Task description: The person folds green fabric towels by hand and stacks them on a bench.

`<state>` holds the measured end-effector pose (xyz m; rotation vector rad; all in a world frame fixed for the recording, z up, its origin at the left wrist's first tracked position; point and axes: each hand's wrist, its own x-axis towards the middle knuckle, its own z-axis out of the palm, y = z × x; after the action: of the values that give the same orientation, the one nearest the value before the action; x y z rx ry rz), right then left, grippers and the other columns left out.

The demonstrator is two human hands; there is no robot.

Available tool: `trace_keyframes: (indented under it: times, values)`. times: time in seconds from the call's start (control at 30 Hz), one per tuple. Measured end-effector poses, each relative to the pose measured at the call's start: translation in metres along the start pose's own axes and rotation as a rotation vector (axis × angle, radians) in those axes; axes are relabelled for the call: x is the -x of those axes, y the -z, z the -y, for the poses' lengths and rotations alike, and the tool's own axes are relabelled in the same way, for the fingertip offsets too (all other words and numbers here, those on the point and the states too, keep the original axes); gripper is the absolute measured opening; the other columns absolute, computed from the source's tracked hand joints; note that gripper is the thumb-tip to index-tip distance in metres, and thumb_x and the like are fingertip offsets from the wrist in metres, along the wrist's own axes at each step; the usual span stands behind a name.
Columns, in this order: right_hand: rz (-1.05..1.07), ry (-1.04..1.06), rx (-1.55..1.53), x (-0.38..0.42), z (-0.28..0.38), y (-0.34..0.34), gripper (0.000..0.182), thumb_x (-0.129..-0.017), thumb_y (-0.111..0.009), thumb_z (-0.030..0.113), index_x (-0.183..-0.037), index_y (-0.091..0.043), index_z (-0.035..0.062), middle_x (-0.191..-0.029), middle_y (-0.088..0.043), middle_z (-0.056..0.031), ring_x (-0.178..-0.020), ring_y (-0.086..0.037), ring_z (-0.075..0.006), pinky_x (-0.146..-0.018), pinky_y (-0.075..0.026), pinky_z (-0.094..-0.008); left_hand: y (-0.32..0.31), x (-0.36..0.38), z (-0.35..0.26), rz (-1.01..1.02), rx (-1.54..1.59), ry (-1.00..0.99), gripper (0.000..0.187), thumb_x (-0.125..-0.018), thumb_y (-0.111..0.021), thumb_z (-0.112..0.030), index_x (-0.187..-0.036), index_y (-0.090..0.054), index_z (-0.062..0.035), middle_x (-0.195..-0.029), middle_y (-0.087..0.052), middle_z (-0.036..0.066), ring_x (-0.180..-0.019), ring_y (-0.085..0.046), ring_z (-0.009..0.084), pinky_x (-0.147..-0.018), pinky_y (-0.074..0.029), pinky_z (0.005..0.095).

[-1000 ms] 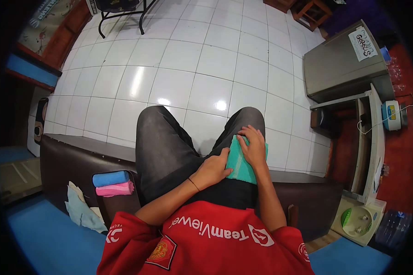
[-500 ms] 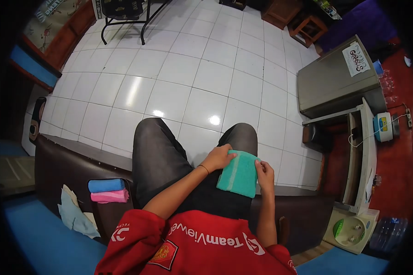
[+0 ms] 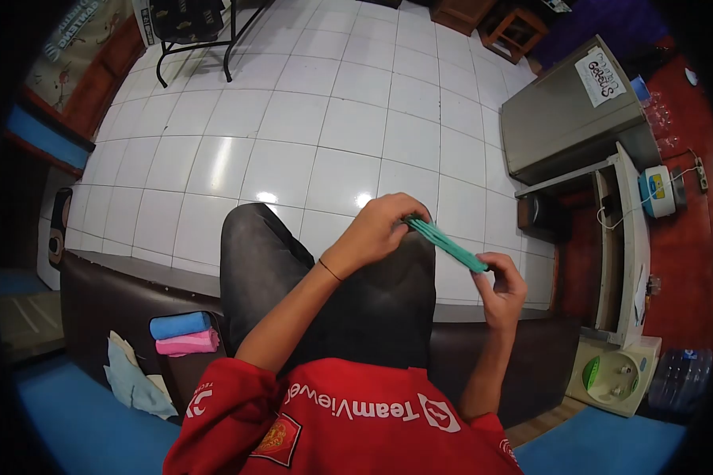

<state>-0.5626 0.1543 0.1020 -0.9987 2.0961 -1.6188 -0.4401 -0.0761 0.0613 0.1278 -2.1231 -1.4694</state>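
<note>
A folded green towel (image 3: 449, 247) is held up above my lap, seen edge-on with its layers stacked. My left hand (image 3: 388, 222) pinches its upper left end between thumb and fingers. At the lower right end, my right hand (image 3: 501, 286) grips it with the thumb below and the fingers above. To my left on the brown seat lie a rolled blue towel (image 3: 181, 325) and a folded pink towel (image 3: 187, 343), touching each other.
Light cloth pieces (image 3: 135, 380) lie farther left on the brown bench (image 3: 111, 285). A grey fridge (image 3: 574, 107) and a white-framed shelf (image 3: 630, 237) stand at right. A white water dispenser (image 3: 615, 372) is beside the bench. A black-legged chair (image 3: 188, 24) stands on the tiled floor (image 3: 293, 119).
Both hands have lifted the green towel from my thigh and tipped it, so its folded edge now shows instead of its flat face. The head view has shifted slightly.
</note>
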Motion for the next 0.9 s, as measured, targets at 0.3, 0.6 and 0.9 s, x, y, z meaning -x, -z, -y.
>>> trace_keyframes:
  times: [0.3, 0.6, 0.9]
  values:
    - [0.332, 0.055, 0.464, 0.068, -0.044, -0.043, 0.025, -0.069, -0.062, -0.007, -0.091, -0.066, 0.003, -0.095, -0.064, -0.0118, -0.093, -0.062, -0.0259, -0.082, -0.049, -0.0336, -0.021, 0.08, 0.065, 0.308, -0.105, 0.116, 0.033, -0.071, -0.06, 0.007, -0.102, -0.062, -0.0025, -0.102, -0.061, 0.01, -0.092, -0.06, 0.0282, -0.079, -0.05, 0.0356]
    - [0.289, -0.026, 0.349, 0.067, -0.032, -0.036, 0.021, -0.078, -0.066, -0.002, -0.099, -0.068, 0.0008, -0.099, -0.066, -0.0119, -0.089, -0.064, -0.0241, -0.079, -0.049, -0.0319, -0.018, 0.08, 0.064, 0.315, -0.04, 0.394, 0.024, -0.083, -0.064, -0.011, -0.106, -0.067, -0.0031, -0.087, -0.067, 0.013, -0.074, -0.062, 0.0205, -0.071, -0.051, 0.0311]
    - [0.256, -0.073, 0.411, 0.065, -0.031, -0.043, 0.016, -0.079, -0.072, 0.003, -0.094, -0.069, 0.0002, -0.093, -0.068, -0.0113, -0.086, -0.064, -0.0225, -0.076, -0.049, -0.0305, -0.036, 0.082, 0.063, 0.018, 0.043, 0.594, 0.025, -0.083, -0.072, -0.02, -0.095, -0.068, 0.0018, -0.075, -0.065, 0.007, -0.067, -0.058, 0.0107, -0.065, -0.049, 0.0255]
